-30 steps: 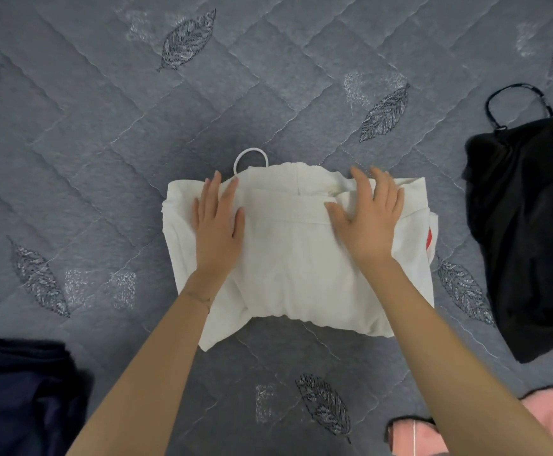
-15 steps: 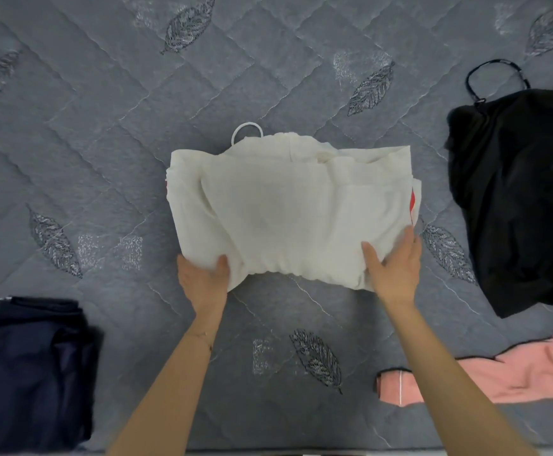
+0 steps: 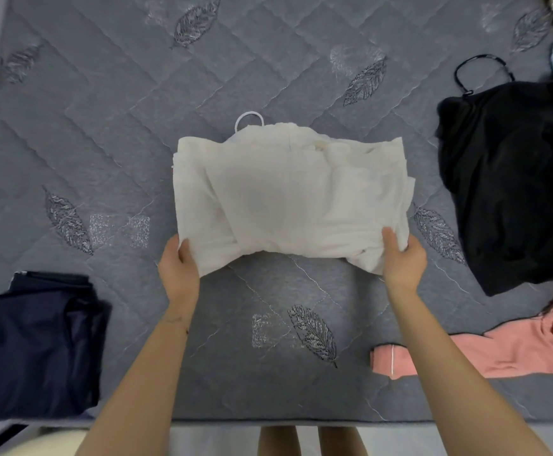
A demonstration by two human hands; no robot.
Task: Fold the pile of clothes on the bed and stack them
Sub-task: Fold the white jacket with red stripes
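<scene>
Fingers (image 3: 389,240) of left hand (image 3: 178,268) and right hand (image 3: 401,261) pinch the near corners of the folded white garment (image 3: 288,199), mid-bed (image 3: 268,77). Navy stack (image 3: 31,350) sits left, black top (image 3: 511,179) and pink garment (image 3: 498,350) right, none touching it.

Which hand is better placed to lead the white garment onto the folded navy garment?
Left, probably: the left hand grips the white garment at its near-left corner, toward the folded navy garment; the right hand grips the opposite corner.

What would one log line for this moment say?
white garment: folded, on bed | left grip: holds near edge | right grip: holds near edge
</scene>
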